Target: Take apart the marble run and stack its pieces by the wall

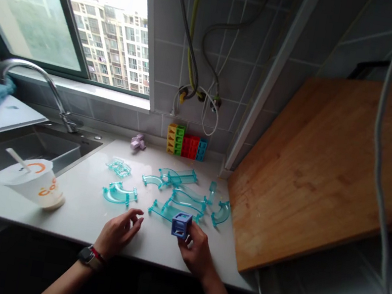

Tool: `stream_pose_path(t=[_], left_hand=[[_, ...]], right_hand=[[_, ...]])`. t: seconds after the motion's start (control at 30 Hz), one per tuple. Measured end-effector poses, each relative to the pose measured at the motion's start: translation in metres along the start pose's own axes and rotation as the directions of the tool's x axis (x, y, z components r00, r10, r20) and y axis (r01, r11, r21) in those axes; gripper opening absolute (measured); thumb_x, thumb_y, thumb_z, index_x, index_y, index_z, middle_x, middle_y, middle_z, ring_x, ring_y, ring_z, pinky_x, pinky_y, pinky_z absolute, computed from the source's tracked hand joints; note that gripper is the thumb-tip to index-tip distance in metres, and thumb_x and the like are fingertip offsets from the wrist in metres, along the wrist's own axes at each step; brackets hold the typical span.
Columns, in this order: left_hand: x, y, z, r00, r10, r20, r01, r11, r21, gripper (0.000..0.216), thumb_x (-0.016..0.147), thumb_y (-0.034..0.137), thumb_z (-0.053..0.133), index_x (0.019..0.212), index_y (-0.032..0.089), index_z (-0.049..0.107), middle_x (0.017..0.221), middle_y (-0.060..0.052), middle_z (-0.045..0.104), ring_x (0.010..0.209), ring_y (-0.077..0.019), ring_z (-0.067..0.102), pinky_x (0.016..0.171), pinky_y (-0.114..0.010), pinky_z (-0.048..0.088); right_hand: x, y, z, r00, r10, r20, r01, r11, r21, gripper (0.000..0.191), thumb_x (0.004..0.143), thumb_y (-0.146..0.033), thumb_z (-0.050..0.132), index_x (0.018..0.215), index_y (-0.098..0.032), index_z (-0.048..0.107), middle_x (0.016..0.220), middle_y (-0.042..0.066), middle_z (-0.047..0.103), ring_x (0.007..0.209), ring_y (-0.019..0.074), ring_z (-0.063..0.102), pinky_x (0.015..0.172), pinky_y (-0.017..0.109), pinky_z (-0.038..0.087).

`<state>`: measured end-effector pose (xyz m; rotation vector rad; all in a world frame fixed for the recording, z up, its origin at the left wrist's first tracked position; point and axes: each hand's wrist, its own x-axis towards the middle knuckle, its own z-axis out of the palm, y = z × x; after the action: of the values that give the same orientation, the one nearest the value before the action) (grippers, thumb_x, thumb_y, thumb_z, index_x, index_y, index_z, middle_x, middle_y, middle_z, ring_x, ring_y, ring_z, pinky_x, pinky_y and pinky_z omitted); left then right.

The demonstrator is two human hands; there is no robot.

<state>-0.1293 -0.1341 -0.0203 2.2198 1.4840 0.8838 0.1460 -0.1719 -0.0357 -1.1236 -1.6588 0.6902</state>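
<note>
My right hand (197,253) grips a hollow blue cube block (181,225) just above the white counter (82,216), near its front edge. To its left, my left hand (118,234) rests on the counter with fingers loosely curled and apart, holding nothing; a watch is on that wrist. Beyond both hands lie several clear teal curved track pieces (173,196), spread across the counter. A row of coloured blocks (186,142), yellow, green, red and blue, stands against the tiled wall. One small lilac block (138,143) lies to the left of that row.
A paper cup (34,181) lies tipped at the sink's edge on the left. The steel sink (11,151) and tap (37,80) are at the left. A large wooden board (331,169) leans on the right. Cables and hoses (200,77) hang on the wall.
</note>
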Motion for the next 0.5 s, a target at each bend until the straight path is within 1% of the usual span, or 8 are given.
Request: stream_pose_path(t=[0.03,0.1,0.17,0.23,0.3,0.37,0.4,0.5], left_hand=[[-0.001,0.005,-0.002,1.0,0.018,0.012,-0.017,0.999,-0.038,0.024,0.1,0.038,0.053,0.12,0.024,0.056,0.082,0.001,0.066,0.054,-0.0112,0.056,0.053,-0.024,0.047],[-0.002,0.02,-0.008,0.993,0.09,0.076,-0.083,0.992,-0.092,0.03,0.099,0.035,0.056,0.127,0.026,0.052,0.1,-0.003,0.068,0.064,-0.0122,0.062,0.056,-0.024,0.052],[-0.001,0.039,-0.014,0.974,0.181,0.139,-0.173,0.983,-0.068,0.034,0.098,0.034,0.059,0.131,0.029,0.052,0.119,-0.007,0.065,0.076,-0.0145,0.066,0.063,-0.026,0.057],[0.002,0.058,-0.018,0.949,0.25,0.191,-0.256,0.967,0.009,0.047,0.095,0.036,0.065,0.139,0.034,0.05,0.137,-0.009,0.059,0.095,-0.0207,0.069,0.075,-0.032,0.061],[0.008,0.075,-0.018,0.918,0.305,0.254,-0.333,0.94,0.073,0.067,0.088,0.038,0.073,0.148,0.037,0.043,0.149,-0.01,0.051,0.117,-0.0294,0.064,0.091,-0.042,0.06],[0.014,0.088,-0.016,0.878,0.347,0.33,-0.397,0.913,0.096,0.081,0.082,0.037,0.079,0.153,0.038,0.039,0.152,-0.01,0.05,0.126,-0.0343,0.059,0.101,-0.048,0.056],[0.018,0.092,-0.015,0.859,0.36,0.364,-0.419,0.903,0.096,0.08,0.082,0.034,0.079,0.152,0.039,0.04,0.149,-0.01,0.053,0.125,-0.0344,0.06,0.101,-0.049,0.056],[0.031,0.101,-0.016,0.811,0.387,0.439,-0.462,0.884,0.075,0.061,0.089,0.022,0.069,0.145,0.04,0.051,0.133,-0.007,0.065,0.113,-0.0295,0.066,0.094,-0.043,0.058]], right_hand=[[0.001,-0.001,0.0,1.0,-0.002,0.005,0.002,1.0,0.002,0.024,0.083,-0.011,0.058,0.102,-0.019,0.07,0.096,0.006,0.065,0.069,0.0149,0.06,0.059,0.025,0.052],[0.003,-0.006,-0.002,0.999,-0.012,0.037,0.012,1.0,-0.009,0.025,0.082,-0.009,0.056,0.099,-0.02,0.07,0.096,0.005,0.065,0.074,0.0159,0.061,0.062,0.025,0.053],[0.005,-0.011,-0.004,0.996,-0.024,0.085,0.029,0.998,-0.052,0.029,0.08,-0.006,0.053,0.099,-0.021,0.07,0.096,0.005,0.065,0.077,0.0168,0.061,0.066,0.025,0.053],[0.005,-0.016,-0.005,0.991,-0.044,0.127,0.058,0.992,-0.114,0.036,0.077,-0.005,0.053,0.103,-0.022,0.069,0.098,0.005,0.065,0.08,0.0186,0.062,0.071,0.028,0.054],[0.004,-0.018,-0.006,0.986,-0.069,0.154,0.094,0.983,-0.159,0.041,0.075,-0.006,0.054,0.109,-0.023,0.069,0.099,0.006,0.065,0.086,0.021,0.064,0.076,0.031,0.055],[0.003,-0.019,-0.007,0.98,-0.103,0.168,0.132,0.977,-0.169,0.043,0.074,-0.007,0.055,0.112,-0.022,0.068,0.102,0.007,0.065,0.09,0.0231,0.065,0.08,0.034,0.055],[0.002,-0.02,-0.007,0.978,-0.119,0.174,0.148,0.975,-0.164,0.043,0.074,-0.008,0.055,0.112,-0.022,0.068,0.103,0.007,0.066,0.092,0.0236,0.066,0.081,0.034,0.056],[0.001,-0.019,-0.007,0.971,-0.158,0.181,0.184,0.974,-0.133,0.044,0.077,-0.009,0.055,0.116,-0.023,0.068,0.104,0.007,0.067,0.093,0.0241,0.067,0.082,0.036,0.057]])
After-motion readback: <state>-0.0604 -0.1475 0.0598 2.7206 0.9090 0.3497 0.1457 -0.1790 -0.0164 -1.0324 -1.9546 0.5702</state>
